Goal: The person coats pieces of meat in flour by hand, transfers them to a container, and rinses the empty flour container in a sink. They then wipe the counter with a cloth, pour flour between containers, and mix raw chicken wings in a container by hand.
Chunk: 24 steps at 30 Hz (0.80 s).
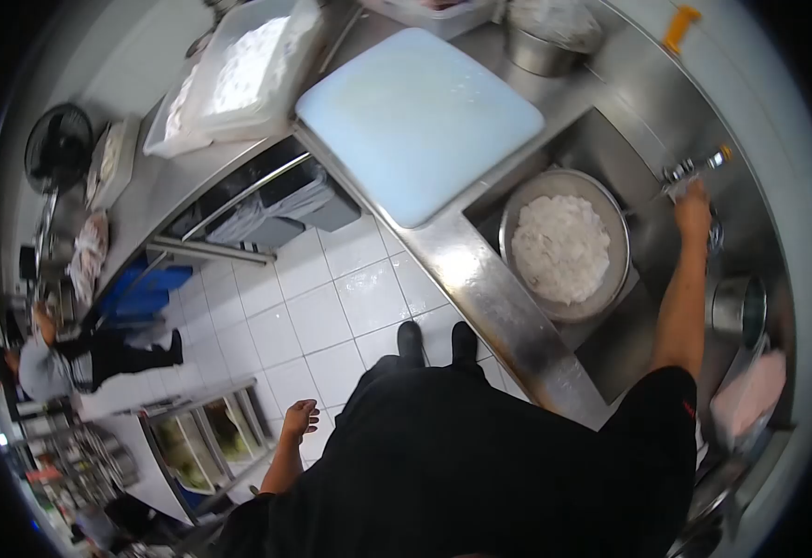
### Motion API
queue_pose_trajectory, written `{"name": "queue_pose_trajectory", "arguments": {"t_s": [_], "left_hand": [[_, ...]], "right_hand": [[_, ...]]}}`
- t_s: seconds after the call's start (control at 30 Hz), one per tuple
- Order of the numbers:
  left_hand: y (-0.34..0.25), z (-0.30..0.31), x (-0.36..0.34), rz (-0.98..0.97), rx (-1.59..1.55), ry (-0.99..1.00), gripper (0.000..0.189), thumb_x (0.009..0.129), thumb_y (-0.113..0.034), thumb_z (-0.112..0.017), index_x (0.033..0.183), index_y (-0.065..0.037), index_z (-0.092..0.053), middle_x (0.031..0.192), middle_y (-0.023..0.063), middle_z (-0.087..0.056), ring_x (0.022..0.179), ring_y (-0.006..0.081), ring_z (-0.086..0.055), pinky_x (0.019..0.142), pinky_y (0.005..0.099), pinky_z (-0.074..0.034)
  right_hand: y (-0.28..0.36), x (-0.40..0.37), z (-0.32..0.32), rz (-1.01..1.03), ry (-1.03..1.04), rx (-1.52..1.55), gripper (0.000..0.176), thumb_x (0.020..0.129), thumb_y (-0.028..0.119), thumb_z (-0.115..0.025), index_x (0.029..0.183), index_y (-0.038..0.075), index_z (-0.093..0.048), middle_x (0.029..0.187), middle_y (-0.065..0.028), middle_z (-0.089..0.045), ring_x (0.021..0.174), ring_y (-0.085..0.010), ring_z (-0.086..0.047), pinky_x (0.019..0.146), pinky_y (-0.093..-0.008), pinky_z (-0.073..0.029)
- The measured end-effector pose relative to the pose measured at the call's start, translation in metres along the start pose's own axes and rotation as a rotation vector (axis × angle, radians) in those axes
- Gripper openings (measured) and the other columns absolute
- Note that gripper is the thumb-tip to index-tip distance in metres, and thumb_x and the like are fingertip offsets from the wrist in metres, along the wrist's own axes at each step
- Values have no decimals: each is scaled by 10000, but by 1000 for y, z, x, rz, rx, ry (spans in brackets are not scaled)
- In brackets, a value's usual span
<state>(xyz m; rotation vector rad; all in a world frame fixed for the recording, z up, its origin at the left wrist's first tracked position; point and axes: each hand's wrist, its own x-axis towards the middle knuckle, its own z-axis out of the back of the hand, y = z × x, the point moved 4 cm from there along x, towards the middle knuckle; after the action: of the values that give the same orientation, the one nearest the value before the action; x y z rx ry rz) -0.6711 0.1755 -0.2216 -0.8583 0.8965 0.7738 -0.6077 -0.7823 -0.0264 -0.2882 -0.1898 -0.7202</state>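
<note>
My right hand point(692, 206) reaches across the sink point(601, 139) to the wall-side faucet point(690, 169), its fingers closed around the metal there. A round metal bowl point(622, 256) sits in the sink, filled with a pale, whitish mass of food point(559, 249) in pieces. My left hand point(303, 418) hangs at my side above the tiled floor, fingers loosely bent and apart, holding nothing. Left of the sink, a large pale-blue cutting board point(415, 121) lies on the steel counter.
White plastic tubs point(257, 70) stand beyond the board. A metal pot point(739, 312) and a bag of pink food point(750, 395) are right of the sink. A covered metal pot point(541, 51) stands behind. Another person point(62, 363) works at the far left, near a fan point(59, 147).
</note>
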Motion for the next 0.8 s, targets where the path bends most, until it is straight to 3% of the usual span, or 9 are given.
{"name": "queue_pose_trajectory", "arguments": {"t_s": [0.07,0.17,0.2,0.27,0.33,0.4,0.5,0.73,0.8], "left_hand": [[5,-14,-2,20,25,61,406,891,-366,-543,1195,-97,-548,1014,91,-622,840,225,-601,680,389,-519],[-16,-21,19,-8,44,129,423,868,-390,-550,1186,-111,-565,980,63,-624,813,214,-590,692,395,-521],[-30,-17,26,-39,59,136,411,861,-379,-556,1175,-116,-579,953,50,-626,804,199,-587,685,385,-520],[-66,3,36,-164,59,111,403,860,-364,-568,1180,-120,-586,939,39,-621,799,173,-582,671,351,-512],[-92,30,47,-266,-83,48,406,864,-361,-572,1185,-113,-583,948,38,-623,801,169,-580,671,343,-507],[-118,62,56,-340,-175,24,407,867,-359,-575,1188,-110,-581,954,35,-624,806,165,-578,671,336,-500],[-142,127,62,-398,-304,-11,400,870,-365,-576,1172,-102,-584,950,28,-627,808,158,-576,666,323,-491],[-359,282,72,-770,-726,-191,417,869,-444,-585,1067,-77,-577,816,21,-585,705,115,-552,522,227,-401],[-449,293,56,-745,-744,-83,595,839,-512,-592,1214,-66,-472,1003,94,-603,832,195,-578,680,367,-508]], "right_hand": [[-9,-6,-15,85,-80,-33,461,840,123,-513,1276,-12,-449,1353,-195,-436,1201,-364,-450,1009,-413,-367],[-72,8,-144,215,-86,146,636,775,18,-458,1388,-33,-297,1471,-198,-258,1374,-300,-232,1128,-334,-203],[-57,4,-111,175,171,-95,657,774,26,-453,1402,-34,-268,1487,-202,-215,1386,-302,-194,1135,-331,-187],[-60,2,-74,89,379,155,685,780,100,-481,1409,-37,-245,1449,-240,-278,1344,-347,-280,1103,-386,-237],[-65,-12,-66,-87,528,56,526,798,169,-537,1294,25,-437,1156,-216,-511,1058,-346,-479,885,-411,-380],[7,-63,-6,-508,691,375,379,840,218,-554,1178,48,-540,869,-134,-594,732,-268,-565,619,-413,-441],[135,-116,55,-552,649,815,329,892,309,-547,1119,76,-597,698,-25,-610,506,-153,-560,386,-302,-397],[425,-113,181,-3,717,956,415,892,341,-545,1168,35,-592,678,-48,-632,533,-102,-562,457,-246,-406],[507,-116,197,230,767,987,404,901,324,-531,1153,17,-605,695,-64,-642,545,-111,-564,513,-258,-441]]}}
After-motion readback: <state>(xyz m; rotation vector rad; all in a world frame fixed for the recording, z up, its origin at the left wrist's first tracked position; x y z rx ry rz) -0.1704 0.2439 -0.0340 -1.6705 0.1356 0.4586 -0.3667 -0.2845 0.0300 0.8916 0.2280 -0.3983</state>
